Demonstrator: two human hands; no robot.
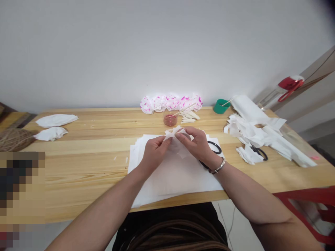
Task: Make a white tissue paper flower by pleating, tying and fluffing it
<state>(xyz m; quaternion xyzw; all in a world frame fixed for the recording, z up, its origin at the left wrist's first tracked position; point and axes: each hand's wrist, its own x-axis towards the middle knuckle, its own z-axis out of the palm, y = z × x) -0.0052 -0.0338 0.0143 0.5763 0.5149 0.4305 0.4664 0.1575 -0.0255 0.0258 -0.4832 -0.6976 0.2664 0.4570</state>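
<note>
Between both hands is a small piece of thin white paper (180,148), bunched at its top edge. My left hand (156,150) pinches its left side between thumb and fingers. On the other side, my right hand (196,143), with a silver bracelet at the wrist, pinches it too. Below them lies a stack of white paper sheets (167,181). Black-handled scissors (215,147) rest on the stack, partly hidden by my right hand and wrist. Just beyond the hands stands a small clear cup of pink-red stuff (170,120) with a stick in it.
Pink-flecked white paper flowers (171,102) line the wall. White strips (188,117), a green cup (221,106), crumpled white paper (248,130) and more black-handled scissors (259,152) lie to the right. Folded white pieces (56,120) and a twine ball (17,138) are left. A red chair (309,198) stands right.
</note>
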